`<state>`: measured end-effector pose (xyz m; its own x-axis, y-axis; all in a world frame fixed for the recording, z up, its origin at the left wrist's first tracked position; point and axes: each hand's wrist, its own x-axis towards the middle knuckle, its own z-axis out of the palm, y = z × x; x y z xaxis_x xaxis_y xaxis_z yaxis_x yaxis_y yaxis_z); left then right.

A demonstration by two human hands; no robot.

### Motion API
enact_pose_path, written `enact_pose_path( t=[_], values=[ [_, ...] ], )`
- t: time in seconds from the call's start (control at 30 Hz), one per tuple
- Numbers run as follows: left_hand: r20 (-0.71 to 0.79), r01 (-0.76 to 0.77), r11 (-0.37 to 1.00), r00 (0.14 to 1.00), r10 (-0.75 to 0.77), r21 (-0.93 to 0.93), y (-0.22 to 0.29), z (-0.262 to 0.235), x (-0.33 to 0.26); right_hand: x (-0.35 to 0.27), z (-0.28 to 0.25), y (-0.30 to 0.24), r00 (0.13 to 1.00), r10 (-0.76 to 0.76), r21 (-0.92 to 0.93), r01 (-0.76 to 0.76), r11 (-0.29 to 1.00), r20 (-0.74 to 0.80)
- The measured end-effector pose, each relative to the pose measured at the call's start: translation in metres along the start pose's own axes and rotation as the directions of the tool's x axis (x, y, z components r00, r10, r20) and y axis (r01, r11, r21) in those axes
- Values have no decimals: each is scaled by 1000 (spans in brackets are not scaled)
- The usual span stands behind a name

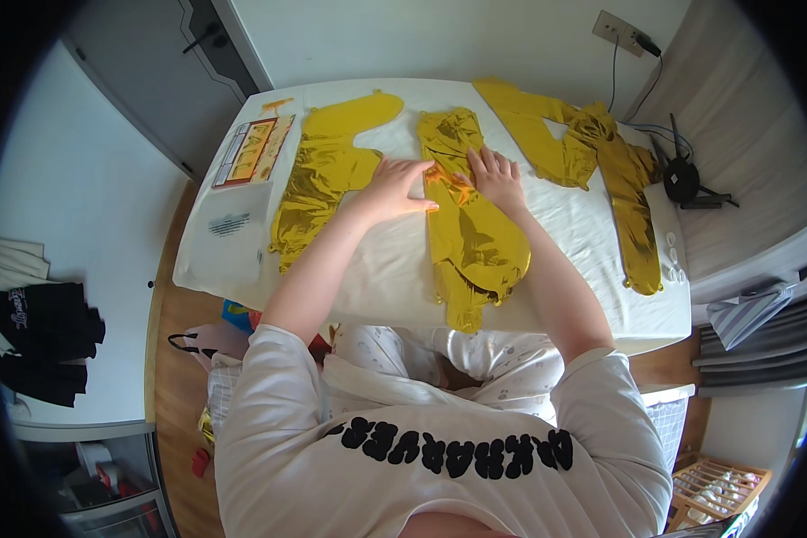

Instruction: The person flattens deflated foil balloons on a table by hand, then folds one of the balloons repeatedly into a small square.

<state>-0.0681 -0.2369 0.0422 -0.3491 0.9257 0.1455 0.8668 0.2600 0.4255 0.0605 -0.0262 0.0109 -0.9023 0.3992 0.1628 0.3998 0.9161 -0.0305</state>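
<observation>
Several flat gold foil balloons lie spread on a white-covered table. On the middle balloon [475,238] rests a small orange strip-like thing [450,183], too small to make out exactly. At this balloon's left edge is my left hand [393,189], its thumb and fingers held apart around a gap beside the orange thing. My right hand [498,182] lies palm down with fingers stretched on the balloon's upper right part. A second gold balloon [327,170] lies to the left, close to my left hand. Farther right are crumpled and angular gold balloons [547,134].
A printed card [253,151] and a clear plastic bag [231,229] lie at the table's left side. Another orange piece [276,106] is at the far left. A black router [681,179] with cables stands at the right edge, near small white rings [675,258].
</observation>
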Motion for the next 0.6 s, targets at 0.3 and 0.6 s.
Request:
enact_pose_path(
  t=[0.3,0.6],
  values=[
    [-27,57,995,998,-59,-84,-2,4,-1,3,-4,3,998,67,231,-69,971,16],
    [-43,33,997,998,-36,-66,1,2,4,14,-13,35,987,90,931,-156,329,133]
  ],
)
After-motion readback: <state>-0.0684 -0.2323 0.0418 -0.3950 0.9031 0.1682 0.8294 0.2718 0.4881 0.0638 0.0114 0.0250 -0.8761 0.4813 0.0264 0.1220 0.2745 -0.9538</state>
